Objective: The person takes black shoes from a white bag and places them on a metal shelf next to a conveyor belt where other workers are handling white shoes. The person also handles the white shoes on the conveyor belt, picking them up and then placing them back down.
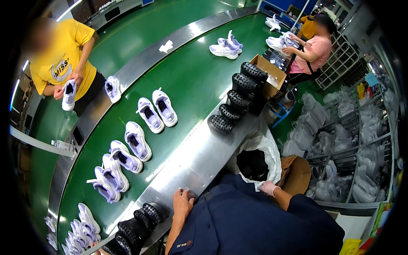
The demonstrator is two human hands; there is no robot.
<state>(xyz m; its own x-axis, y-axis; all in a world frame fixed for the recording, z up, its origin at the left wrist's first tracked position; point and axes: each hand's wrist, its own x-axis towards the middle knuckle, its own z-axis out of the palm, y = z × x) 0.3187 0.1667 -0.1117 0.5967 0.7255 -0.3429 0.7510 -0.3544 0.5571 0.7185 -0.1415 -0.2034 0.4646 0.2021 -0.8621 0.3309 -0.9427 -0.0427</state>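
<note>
Dark lettering (59, 70) fronts the yellow T-shirt (83, 38); small pale letters (184, 245) mark the navy jacket (255, 216).

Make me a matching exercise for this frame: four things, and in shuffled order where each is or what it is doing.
Column one:
1. Left hand
2. Right hand
3. Crumpled white piece
4. Yellow-shirted co-worker at the left

Column two:
A. On the far metal rail
B. At the rim of the white bag
C. Holding a white and lilac shoe
D. Resting on the near metal ledge

Right pairs: 1-D; 2-B; 3-A; 4-C
</note>
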